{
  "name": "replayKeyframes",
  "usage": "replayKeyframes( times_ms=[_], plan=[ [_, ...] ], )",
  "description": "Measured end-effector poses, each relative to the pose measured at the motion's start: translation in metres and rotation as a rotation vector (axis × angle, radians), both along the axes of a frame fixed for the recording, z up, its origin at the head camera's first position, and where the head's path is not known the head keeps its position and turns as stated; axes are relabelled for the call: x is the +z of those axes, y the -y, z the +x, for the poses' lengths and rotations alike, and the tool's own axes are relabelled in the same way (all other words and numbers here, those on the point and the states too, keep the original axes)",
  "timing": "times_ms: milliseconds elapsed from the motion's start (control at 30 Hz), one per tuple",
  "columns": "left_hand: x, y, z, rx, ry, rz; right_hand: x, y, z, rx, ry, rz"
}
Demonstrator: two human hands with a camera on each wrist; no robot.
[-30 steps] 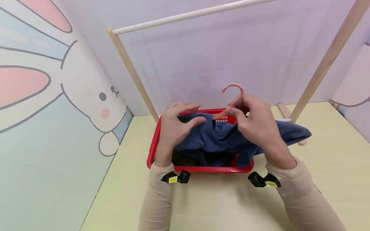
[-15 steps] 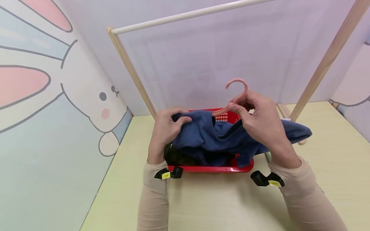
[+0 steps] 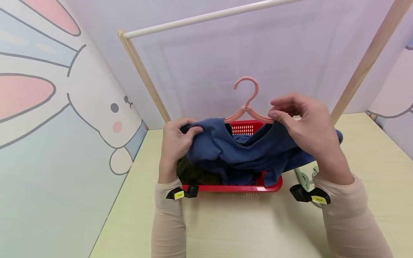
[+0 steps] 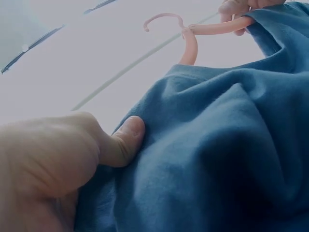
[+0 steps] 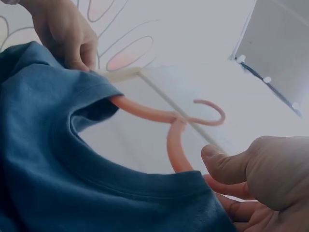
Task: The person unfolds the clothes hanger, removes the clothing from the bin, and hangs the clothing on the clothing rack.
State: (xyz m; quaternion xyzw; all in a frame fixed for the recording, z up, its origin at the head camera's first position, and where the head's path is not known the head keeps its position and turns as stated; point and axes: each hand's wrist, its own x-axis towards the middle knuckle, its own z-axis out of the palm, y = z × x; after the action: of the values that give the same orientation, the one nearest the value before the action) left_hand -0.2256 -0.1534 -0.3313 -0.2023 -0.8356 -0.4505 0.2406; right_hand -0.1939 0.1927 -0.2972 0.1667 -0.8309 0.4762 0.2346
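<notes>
A blue shirt [image 3: 238,152] is draped over a pink hanger [image 3: 247,106], whose hook and bare upper arms rise out of the neckline. My left hand [image 3: 175,143] pinches the shirt's left shoulder, thumb on the front of the cloth; the left wrist view shows that thumb [image 4: 128,137] pressed on the fabric. On the other side, my right hand [image 3: 311,125] is at the collar, where the hanger's right arm enters the cloth. Its thumb [image 5: 224,164] stands apart from its fingers, which lie partly behind the shirt.
Under the shirt stands a red basket [image 3: 222,188] with a dark green cloth [image 3: 196,172] in it. Behind is a rack with a white rod [image 3: 206,18] and wooden posts [image 3: 143,75]. A pale green plastic piece [image 3: 303,179] lies on the table by my right wrist.
My left hand has moved left and taken hold of the shirt's shoulder. My right hand has let go of the hanger's neck and moved right to the collar. The hanger now faces forward, hook higher.
</notes>
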Motion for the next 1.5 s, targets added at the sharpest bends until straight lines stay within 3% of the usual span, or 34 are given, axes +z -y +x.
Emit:
replayKeyframes(
  times_ms=[133,300,467,600,833,1133,1500],
  plan=[
    [0.001,0.004,0.000,0.011,0.017,0.005,0.004,-0.011,0.002,-0.003,-0.011,0.011],
    [0.002,0.007,0.000,0.041,0.039,0.030,0.007,-0.037,0.004,0.025,-0.010,0.147],
    [0.004,0.009,0.001,0.042,0.039,0.050,0.005,-0.063,-0.001,0.094,0.056,0.304],
    [0.005,0.008,0.001,0.034,0.040,0.059,0.002,-0.069,-0.002,0.128,0.105,0.342],
    [0.005,0.010,0.002,0.005,0.075,0.078,0.001,-0.068,-0.005,0.132,0.027,0.322],
    [0.004,0.020,0.002,-0.051,0.124,0.108,0.002,-0.075,-0.005,0.085,0.103,0.264],
    [0.002,0.037,0.001,0.023,0.021,0.127,0.004,-0.075,-0.008,0.050,0.127,0.218]
  ],
)
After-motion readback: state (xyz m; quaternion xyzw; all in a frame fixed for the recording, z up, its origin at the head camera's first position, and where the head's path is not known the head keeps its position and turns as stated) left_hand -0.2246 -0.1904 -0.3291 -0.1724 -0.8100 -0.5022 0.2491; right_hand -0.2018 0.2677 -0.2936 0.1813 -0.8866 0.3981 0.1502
